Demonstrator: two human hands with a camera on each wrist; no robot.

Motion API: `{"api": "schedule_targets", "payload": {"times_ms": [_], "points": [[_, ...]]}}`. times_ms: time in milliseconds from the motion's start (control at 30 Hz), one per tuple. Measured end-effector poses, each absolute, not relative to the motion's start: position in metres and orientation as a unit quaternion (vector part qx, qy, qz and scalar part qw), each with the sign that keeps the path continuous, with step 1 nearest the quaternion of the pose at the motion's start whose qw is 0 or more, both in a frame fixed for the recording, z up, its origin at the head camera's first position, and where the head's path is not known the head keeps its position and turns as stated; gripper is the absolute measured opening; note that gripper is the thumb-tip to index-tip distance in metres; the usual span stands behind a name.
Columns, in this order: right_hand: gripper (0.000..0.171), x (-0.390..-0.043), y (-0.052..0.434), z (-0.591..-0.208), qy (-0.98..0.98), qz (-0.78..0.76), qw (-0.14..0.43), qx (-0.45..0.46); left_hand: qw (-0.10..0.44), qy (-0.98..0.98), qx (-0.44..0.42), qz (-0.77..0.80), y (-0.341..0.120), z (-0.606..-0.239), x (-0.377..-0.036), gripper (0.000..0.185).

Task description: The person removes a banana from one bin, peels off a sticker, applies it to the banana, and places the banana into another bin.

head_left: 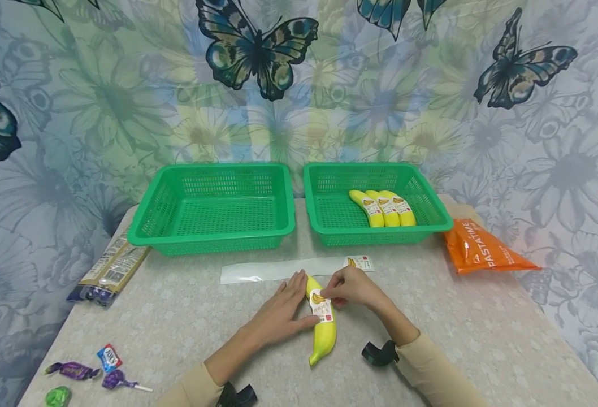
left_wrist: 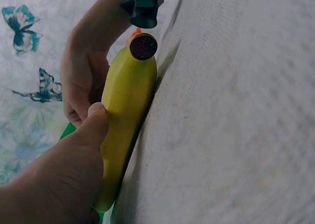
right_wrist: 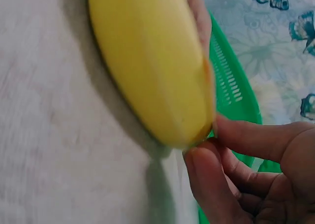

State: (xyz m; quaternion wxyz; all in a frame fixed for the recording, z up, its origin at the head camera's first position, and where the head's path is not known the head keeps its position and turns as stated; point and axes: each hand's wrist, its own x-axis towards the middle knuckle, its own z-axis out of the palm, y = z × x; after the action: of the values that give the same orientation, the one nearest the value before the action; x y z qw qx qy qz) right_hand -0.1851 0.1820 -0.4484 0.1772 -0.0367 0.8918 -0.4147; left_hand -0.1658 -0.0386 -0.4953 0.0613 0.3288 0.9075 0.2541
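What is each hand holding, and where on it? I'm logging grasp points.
The left hand steadies the banana at its middle; the right hand pinches the sticker at its upper edge.

Table [head_left: 482, 339] loaded all round.
Two green baskets [head_left: 212, 206] at the back, orange packet [head_left: 482, 249], banana [head_left: 323, 325], sticker strip [head_left: 284, 269], sweets [head_left: 90, 370], foil packet [head_left: 111, 270].

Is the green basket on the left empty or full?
Empty. The left basket shows only bare green mesh inside, while the right basket holds three bananas.
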Motion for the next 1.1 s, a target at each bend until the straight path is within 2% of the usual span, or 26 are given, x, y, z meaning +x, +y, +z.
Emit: {"api": "schedule_targets", "payload": {"times_ms": [167, 367, 600, 767, 900, 1100], "points": [[0.023, -0.181, 0.186, -0.458, 0.884, -0.421, 0.205, -0.02, 0.061, 0.909, 0.325, 0.253, -0.039, -0.494, -0.163, 0.097], [0.015, -0.176, 0.188, -0.463, 0.848, -0.473, 0.238, -0.024, 0.062, 0.908, 0.319, 0.265, -0.04, -0.492, -0.162, 0.098], [0.013, -0.178, 0.186, -0.463, 0.848, -0.478, 0.227, -0.015, 0.088, 0.908, 0.295, 0.285, -0.039, -0.493, -0.175, 0.114], [0.013, -0.178, 0.185, -0.462, 0.852, -0.475, 0.22, -0.002, 0.123, 0.896, 0.262, 0.338, -0.035, -0.49, -0.182, 0.117], [0.014, -0.177, 0.184, -0.463, 0.849, -0.484, 0.213, 0.0, 0.122, 0.895, 0.235, 0.359, -0.033, -0.49, -0.186, 0.112], [0.013, -0.175, 0.184, -0.464, 0.85, -0.49, 0.194, 0.0, 0.069, 0.899, 0.236, 0.363, -0.03, -0.492, -0.192, 0.096]]}}
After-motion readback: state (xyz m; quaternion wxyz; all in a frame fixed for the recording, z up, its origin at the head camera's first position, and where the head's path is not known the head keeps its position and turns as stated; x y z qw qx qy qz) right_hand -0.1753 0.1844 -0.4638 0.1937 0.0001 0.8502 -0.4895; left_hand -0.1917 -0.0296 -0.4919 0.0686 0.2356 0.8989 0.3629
